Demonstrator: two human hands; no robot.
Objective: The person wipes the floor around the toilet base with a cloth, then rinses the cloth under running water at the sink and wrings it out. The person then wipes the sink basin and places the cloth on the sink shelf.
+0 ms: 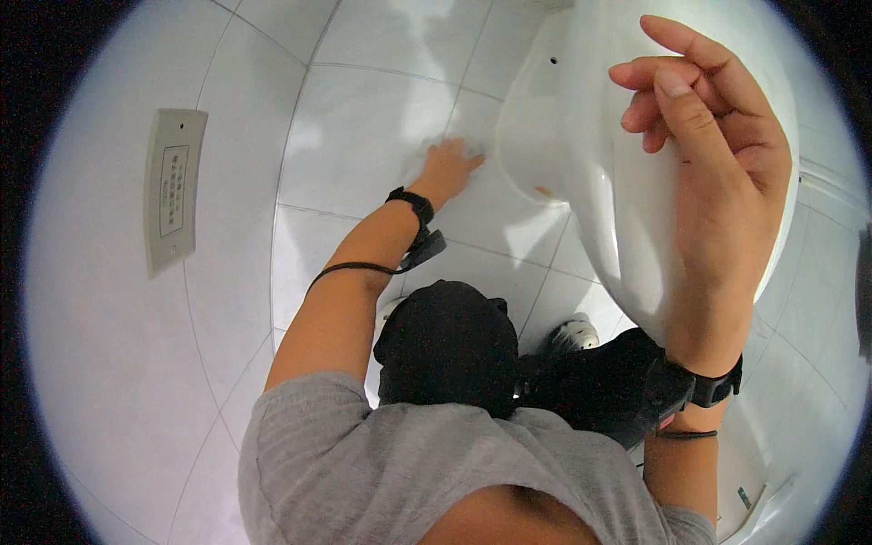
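My left hand (451, 169) is low over the tiled floor (354, 163), beside the base of a white ceramic toilet (538, 136). Something pale, perhaps a cloth or tissue, shows faintly at its fingers; blur hides whether it is held. My right hand (722, 150) is raised above the white ceramic rim, palm turned inward and fingers loosely curled, with nothing seen between them. Black bands are around both wrists. A small orange-brown mark (543, 192) is on the foot of the ceramic base.
A grey plate bearing writing (176, 191) is fixed to the tiled wall (102, 286) on the left. My knees in black trousers (446, 347) and a light shoe (579, 334) are below. A small dark hole (553, 60) marks the ceramic base.
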